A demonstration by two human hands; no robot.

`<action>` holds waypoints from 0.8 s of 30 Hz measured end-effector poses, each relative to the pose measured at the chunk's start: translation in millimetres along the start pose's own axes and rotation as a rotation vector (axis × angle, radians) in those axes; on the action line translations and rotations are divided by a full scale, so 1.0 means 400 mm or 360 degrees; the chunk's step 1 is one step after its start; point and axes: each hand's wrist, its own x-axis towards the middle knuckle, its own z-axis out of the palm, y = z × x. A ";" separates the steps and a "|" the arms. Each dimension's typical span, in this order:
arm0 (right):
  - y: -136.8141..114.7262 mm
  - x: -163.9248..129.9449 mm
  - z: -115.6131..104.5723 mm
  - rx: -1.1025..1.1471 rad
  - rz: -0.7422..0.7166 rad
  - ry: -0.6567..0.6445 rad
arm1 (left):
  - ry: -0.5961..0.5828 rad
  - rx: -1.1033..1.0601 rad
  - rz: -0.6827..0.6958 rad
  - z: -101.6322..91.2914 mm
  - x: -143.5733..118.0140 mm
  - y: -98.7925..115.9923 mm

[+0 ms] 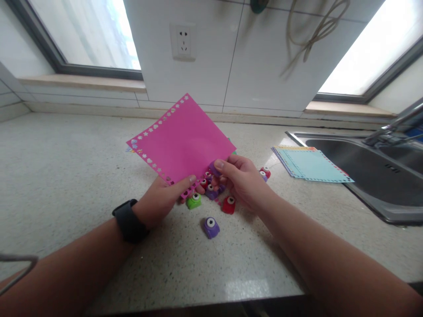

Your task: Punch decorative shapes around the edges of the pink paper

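Note:
My left hand [168, 193] pinches the near-left edge of a pink sheet of paper [188, 136], held tilted above the counter. Small flower, star and heart holes run along two of its edges and part of a third. At the paper's near edge, my right hand [243, 178] is closed on a purple craft punch [215, 167], with the thumb on top. Below the hands lie a green punch [194, 200], a red punch [228, 204] and a purple punch [211, 227]. Several more punches are partly hidden under the paper and right hand.
A stack of coloured sheets [313, 165] with punched borders lies at the right, its corner reaching the rim of a steel sink [363, 215]. A tiled wall with a socket [183, 42] and a hanging cable [307, 42] stands behind the speckled counter [66, 176].

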 end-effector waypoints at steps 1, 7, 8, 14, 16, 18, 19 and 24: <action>-0.002 0.001 -0.007 0.0026 -0.0002 0.0034 | 0.0010 -0.0012 -0.0002 0.000 0.000 -0.001; -0.025 -0.001 -0.048 -0.0221 -0.0158 0.0152 | 0.0034 -0.0081 -0.0026 -0.001 0.007 -0.005; -0.031 -0.004 -0.052 -0.0330 -0.0197 0.0151 | 0.0032 -0.0086 -0.0033 -0.002 0.008 -0.005; -0.074 -0.032 -0.065 -0.1239 -0.0258 -0.0065 | 0.0036 -0.0220 -0.0080 -0.013 0.009 -0.007; -0.083 -0.036 -0.066 -0.1508 -0.0238 -0.0139 | 0.0036 -0.0318 -0.0095 -0.014 0.011 -0.006; -0.087 -0.037 -0.066 -0.1693 -0.0265 -0.0280 | 0.0036 -0.0387 -0.0106 -0.014 0.013 -0.005; -0.088 -0.037 -0.064 -0.1763 -0.0301 -0.0371 | 0.0034 -0.0405 -0.0108 -0.015 0.015 -0.005; -0.090 -0.038 -0.043 -0.2066 -0.0466 -0.0712 | 0.0047 -0.0436 -0.0114 -0.017 0.020 -0.010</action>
